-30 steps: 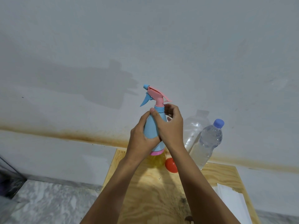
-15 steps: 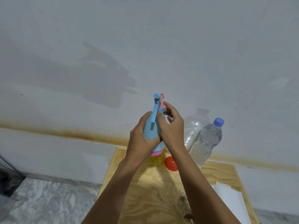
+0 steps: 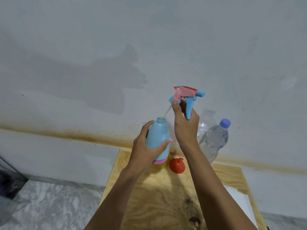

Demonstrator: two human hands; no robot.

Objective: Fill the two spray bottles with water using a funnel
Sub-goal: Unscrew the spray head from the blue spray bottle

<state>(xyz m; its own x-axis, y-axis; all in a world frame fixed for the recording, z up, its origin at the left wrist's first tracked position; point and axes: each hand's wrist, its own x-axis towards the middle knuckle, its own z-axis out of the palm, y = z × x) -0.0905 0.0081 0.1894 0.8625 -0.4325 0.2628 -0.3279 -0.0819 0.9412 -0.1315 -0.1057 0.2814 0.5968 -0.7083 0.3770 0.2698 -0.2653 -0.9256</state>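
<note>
My left hand (image 3: 146, 146) grips the body of a light blue spray bottle (image 3: 157, 136) with a pink base, held above the wooden table (image 3: 159, 193); its neck is uncovered. My right hand (image 3: 185, 125) holds the pink and blue spray head (image 3: 186, 94) up and to the right, its clear dip tube (image 3: 166, 113) still reaching into the neck. A red funnel (image 3: 177, 165) lies on the table behind the bottle. A yellow object (image 3: 162, 165), mostly hidden behind the blue bottle, stands beside the funnel. A clear water bottle (image 3: 215, 138) with a blue cap leans against the wall.
A white sheet (image 3: 240, 201) lies along the table's right side. A dark stain (image 3: 189, 201) marks the wood near me. The white wall (image 3: 149, 47) rises right behind the table, with a rusty stripe along it. Marbled floor (image 3: 49, 205) lies to the left.
The spray head turned under my right hand, then came off the blue bottle and rose up to the right. My left hand kept hold of the bottle and tilted it left.
</note>
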